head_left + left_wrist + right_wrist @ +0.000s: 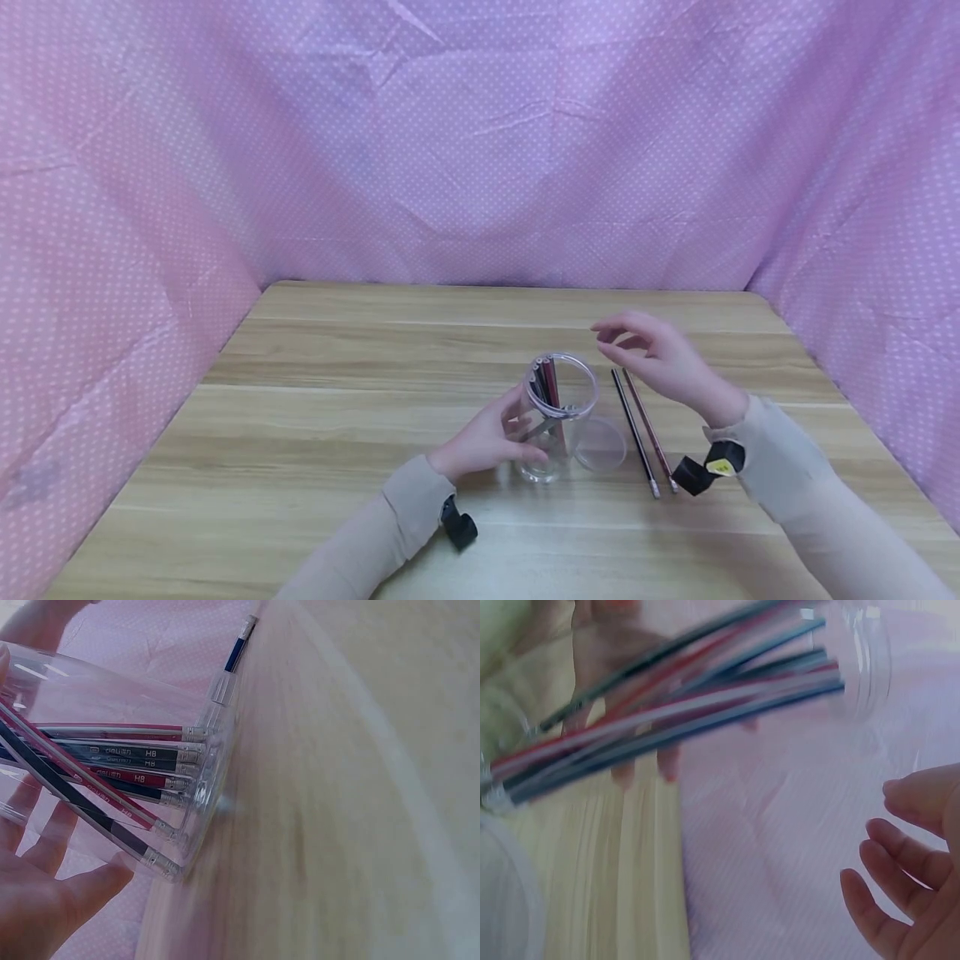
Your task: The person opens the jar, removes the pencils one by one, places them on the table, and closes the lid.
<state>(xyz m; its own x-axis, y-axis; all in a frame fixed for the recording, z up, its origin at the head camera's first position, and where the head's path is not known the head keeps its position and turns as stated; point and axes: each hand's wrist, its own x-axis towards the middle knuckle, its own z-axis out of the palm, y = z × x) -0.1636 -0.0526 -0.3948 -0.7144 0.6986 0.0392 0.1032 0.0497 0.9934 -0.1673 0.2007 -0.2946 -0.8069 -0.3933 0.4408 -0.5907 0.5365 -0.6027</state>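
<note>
A clear plastic jar (558, 412) with several pencils (142, 754) in it stands on the table, open at the top. Black, dark red and silver-striped pencils lean inside, their eraser ends at the jar's bottom in the left wrist view. My left hand (487, 437) grips the jar's side from the left, fingers and thumb around it. To the right of the rim and apart from it, my right hand (660, 354) hangs in the air with loosely bent fingers and nothing in them. Below it, a black pencil (636, 433) and a dark red pencil (651, 429) lie side by side.
A round translucent lid (600, 444) lies flat on the table just right of the jar. The wood-grain table (337, 350) reaches back to a pink dotted curtain (465, 167), which also hangs along both sides.
</note>
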